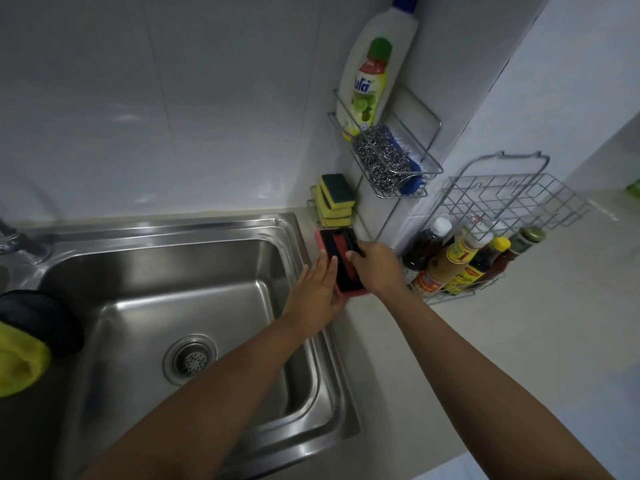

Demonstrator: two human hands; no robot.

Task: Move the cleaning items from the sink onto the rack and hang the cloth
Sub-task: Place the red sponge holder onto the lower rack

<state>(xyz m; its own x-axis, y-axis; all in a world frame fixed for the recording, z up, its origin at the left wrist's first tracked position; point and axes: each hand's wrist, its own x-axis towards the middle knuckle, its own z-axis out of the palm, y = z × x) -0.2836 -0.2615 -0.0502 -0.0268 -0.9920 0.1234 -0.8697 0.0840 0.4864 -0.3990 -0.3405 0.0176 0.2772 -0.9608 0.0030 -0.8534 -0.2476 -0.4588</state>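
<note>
Both your hands are on the red scrubber point(341, 268), which sits on the counter point(485, 341) just past the sink point(194, 306) rim. Right hand point(375, 270) has its grip closed around the black handle side; left hand point(320, 289) lies flat, fingers extended along the near-left edge, steadying rather than clamping.

Handling, my read: light, stiff plastic body with a soft pad underneath, likely wet, so slippery. Take it by the black handle; that's the firm part. No need for two hands once it's lifted.

Around the grip:
- Stacked sponges point(336, 199) directly beyond the scrubber, already on the lower tier of the rack point(433, 168). Tight spot there.
- Steel wool point(379, 157) and a blue brush point(407, 157) fill the upper basket, above and beyond your right hand; detergent bottle point(375, 71) higher up.
- Sauce bottles point(460, 261) in a wire basket just right of your right wrist. Easy to clip on a swing.

Yellow cloth point(20, 362) is far left of both hands, on the sink edge, not yet hung.
</note>
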